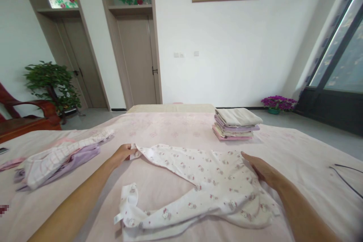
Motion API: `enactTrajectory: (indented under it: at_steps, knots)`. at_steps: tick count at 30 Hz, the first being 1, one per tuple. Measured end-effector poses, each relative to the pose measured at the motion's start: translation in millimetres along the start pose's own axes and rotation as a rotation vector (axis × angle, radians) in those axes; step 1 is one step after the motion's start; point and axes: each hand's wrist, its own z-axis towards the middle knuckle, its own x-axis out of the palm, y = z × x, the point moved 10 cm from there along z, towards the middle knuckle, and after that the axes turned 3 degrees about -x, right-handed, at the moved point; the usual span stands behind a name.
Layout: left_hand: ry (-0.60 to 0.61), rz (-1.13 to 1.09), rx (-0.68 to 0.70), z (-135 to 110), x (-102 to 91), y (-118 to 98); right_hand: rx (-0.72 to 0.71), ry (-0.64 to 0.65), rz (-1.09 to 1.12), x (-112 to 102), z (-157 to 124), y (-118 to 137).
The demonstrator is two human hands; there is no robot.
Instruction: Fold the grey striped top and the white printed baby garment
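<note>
A pair of white children's pants (pixel 215 181) with a small cartoon print lies spread on the pink bed sheet, legs pointing left and waist to the right. My left hand (pixel 126 152) pinches the cuff of the far leg. At the waist end, my right hand (pixel 259 168) grips the far corner between thumb and fingers. The near leg lies loose, its cuff folded over and a small white tag (pixel 118 218) sticking out.
A stack of folded clothes (pixel 236 124) stands behind the pants on the right. Loose striped and purple clothes (pixel 59 159) are heaped at the left. Dark thin temples of glasses (pixel 347 181) lie at the right edge. A wooden chair (pixel 31 115) stands beyond the left side.
</note>
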Motion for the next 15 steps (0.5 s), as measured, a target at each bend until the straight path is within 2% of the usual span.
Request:
enactTrajectory:
  at_steps: [3,5,8,11,15]
  knots:
    - [-0.075,0.015,0.118,9,-19.9,-22,0.088,0.078,0.022,13,13,-3]
    - [-0.134,0.03,0.228,15,-39.1,-39,0.049,0.081,0.062,18,21,-2]
    - [-0.106,0.259,0.374,23,-49.8,-53,0.019,0.032,0.009,13,28,-10]
    - [-0.037,0.538,0.311,31,-45.1,-31,0.026,-0.022,-0.126,3,32,-22]
    - [-0.139,0.623,0.121,40,-48.1,3,0.041,-0.023,-0.164,0,34,-22]
